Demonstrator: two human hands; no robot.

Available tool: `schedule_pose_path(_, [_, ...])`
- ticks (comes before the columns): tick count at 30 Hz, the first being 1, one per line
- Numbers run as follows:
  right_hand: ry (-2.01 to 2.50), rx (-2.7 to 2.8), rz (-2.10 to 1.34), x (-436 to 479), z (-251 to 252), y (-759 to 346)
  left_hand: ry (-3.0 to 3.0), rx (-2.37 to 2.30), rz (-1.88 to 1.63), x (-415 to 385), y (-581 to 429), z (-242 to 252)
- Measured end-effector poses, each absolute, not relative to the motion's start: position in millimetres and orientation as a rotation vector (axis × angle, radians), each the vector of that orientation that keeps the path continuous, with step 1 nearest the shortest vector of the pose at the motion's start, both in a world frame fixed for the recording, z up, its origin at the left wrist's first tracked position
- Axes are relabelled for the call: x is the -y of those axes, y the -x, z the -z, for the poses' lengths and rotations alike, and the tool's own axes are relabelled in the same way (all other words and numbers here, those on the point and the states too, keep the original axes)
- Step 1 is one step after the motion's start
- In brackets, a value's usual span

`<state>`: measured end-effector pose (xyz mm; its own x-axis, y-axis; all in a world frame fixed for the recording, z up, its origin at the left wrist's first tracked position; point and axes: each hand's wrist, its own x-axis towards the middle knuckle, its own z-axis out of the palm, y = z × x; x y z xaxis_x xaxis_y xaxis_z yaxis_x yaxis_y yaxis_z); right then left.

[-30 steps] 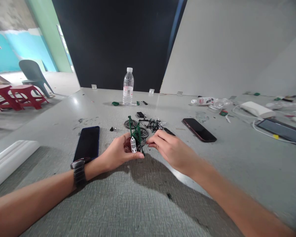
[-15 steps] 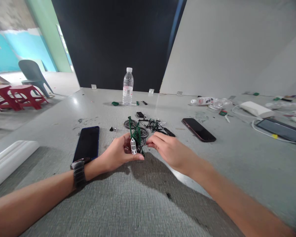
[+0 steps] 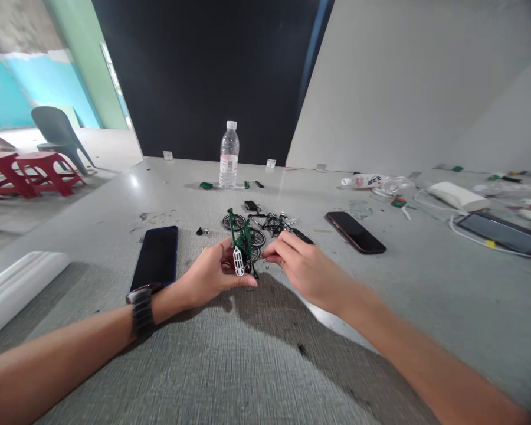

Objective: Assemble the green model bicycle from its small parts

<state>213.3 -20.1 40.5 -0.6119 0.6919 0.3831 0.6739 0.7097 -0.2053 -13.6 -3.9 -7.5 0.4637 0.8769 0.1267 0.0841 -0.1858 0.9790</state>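
My left hand (image 3: 207, 270) is closed around a green miniature bicycle frame (image 3: 242, 236) with a white rack (image 3: 238, 261) at its near end. My right hand (image 3: 298, 262) is closed in a pinch at the frame's right side; a thin piece seems to show at the fingertips, too small to name. Small spoked wheels (image 3: 233, 222) lie behind the frame. Just beyond my right fingers are a black bicycle frame (image 3: 271, 223) and a black piece (image 3: 301, 236). Tiny loose parts (image 3: 202, 231) sit left of the frame.
A blue-edged phone (image 3: 156, 257) lies by my left wrist and a dark phone (image 3: 355, 232) at right. A water bottle (image 3: 229, 156) stands behind. Farther right are a cabled device (image 3: 507, 232) and a white box (image 3: 458, 196). A white bar (image 3: 22, 289) lies at left.
Both hands stay almost in place. My right fingertips have shifted very slightly beside the green frame; the whole view has drifted a little to the left.
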Motion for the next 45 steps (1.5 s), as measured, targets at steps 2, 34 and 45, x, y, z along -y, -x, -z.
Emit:
schedule_pose_path(2, [1.076, 2.455, -0.168, 19, -40, -213, -1.622, -0.854, -0.896, 4, 14, 8])
schedule_pose_path(34, [1.172, 2.373, -0.292, 13, -47, -210, -1.733, -0.878, -0.932, 8, 15, -10])
schedule_pose_path(45, [1.126, 2.369, -0.32, 18, -49, -206, -1.736, -0.942, -0.905, 4, 16, -8])
